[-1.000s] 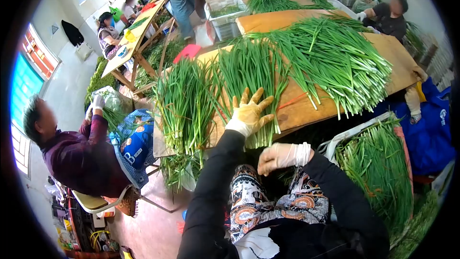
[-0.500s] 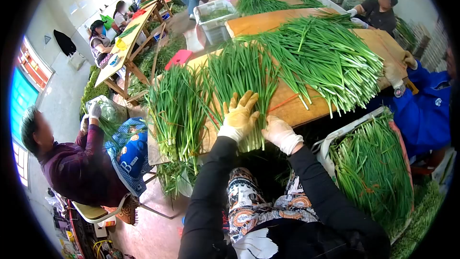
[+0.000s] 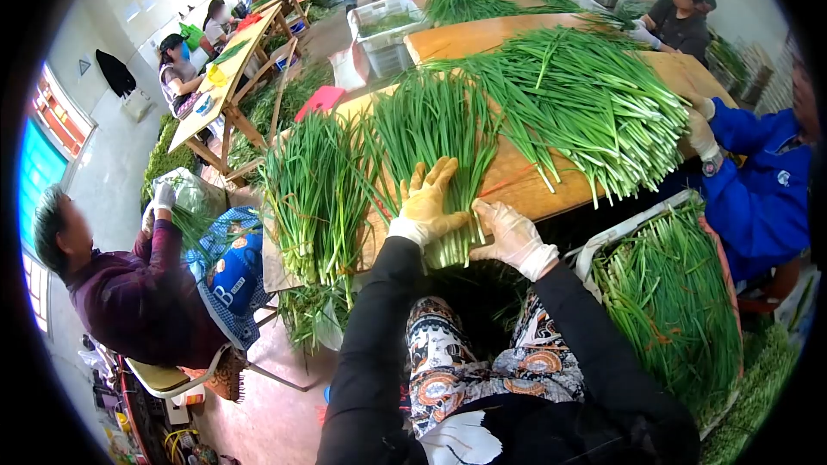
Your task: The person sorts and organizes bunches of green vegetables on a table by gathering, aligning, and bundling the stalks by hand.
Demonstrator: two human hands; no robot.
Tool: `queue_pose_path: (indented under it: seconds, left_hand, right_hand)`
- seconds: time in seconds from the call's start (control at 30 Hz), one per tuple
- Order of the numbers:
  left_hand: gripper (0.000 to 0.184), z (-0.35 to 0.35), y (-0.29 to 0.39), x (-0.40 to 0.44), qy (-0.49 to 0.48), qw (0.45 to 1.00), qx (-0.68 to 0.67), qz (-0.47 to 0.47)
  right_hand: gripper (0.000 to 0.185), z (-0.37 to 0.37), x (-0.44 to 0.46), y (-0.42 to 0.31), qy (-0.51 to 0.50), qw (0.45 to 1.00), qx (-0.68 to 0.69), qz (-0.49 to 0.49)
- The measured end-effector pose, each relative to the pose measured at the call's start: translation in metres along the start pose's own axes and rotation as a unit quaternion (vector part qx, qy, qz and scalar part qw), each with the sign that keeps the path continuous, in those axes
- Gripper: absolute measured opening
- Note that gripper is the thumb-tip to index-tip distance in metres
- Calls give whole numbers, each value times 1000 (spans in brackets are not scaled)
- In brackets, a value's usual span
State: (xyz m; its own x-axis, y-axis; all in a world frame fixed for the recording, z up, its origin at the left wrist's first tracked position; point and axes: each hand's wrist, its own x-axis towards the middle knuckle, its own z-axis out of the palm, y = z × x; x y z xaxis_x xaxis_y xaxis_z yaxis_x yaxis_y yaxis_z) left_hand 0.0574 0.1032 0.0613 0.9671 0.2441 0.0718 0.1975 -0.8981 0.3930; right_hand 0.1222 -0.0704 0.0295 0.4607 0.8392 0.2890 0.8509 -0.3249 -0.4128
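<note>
My left hand (image 3: 429,201), in a yellowed white glove, lies with fingers spread on top of a bunch of green chives (image 3: 438,125). The bunch's pale cut ends point toward me at the table edge. My right hand (image 3: 514,237), also gloved, is at the bunch's right side. Its thumb and fingers are apart, with the fingertips by the stems. On the wood just beyond it lies a thin red tie (image 3: 514,181). Left of my left hand rests another bunch of chives (image 3: 314,194).
A big chive pile (image 3: 594,103) covers the table's right part. Below it stands a lined crate of chives (image 3: 672,293). A person in blue (image 3: 758,181) reaches to the pile from the right; another person (image 3: 138,293) sits at left holding greens. A red-pink object (image 3: 320,102) lies at the far edge.
My right hand has opened out and shifted slightly right, its thumb parting from its fingers. My left hand stays on the bunch. The person in blue has leaned in toward the pile.
</note>
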Motion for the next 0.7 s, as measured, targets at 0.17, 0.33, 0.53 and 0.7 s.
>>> queue_pose_path:
  seconds: [0.17, 0.33, 0.53, 0.7]
  left_hand:
    - [81, 2, -8, -3, 19, 998, -48, 18]
    - [79, 2, -9, -4, 20, 999, -43, 16]
    - [91, 8, -16, -2, 36, 995, -89, 36]
    - [100, 2, -2, -3, -7, 1000, -19, -21]
  right_hand:
    - [64, 6, 6, 6, -2, 1000, -11, -13]
    - [62, 1, 8, -4, -41, 999, 10, 5]
    - [64, 19, 7, -2, 2, 998, -35, 58]
    - [61, 9, 17, -11, -78, 989, -18, 121]
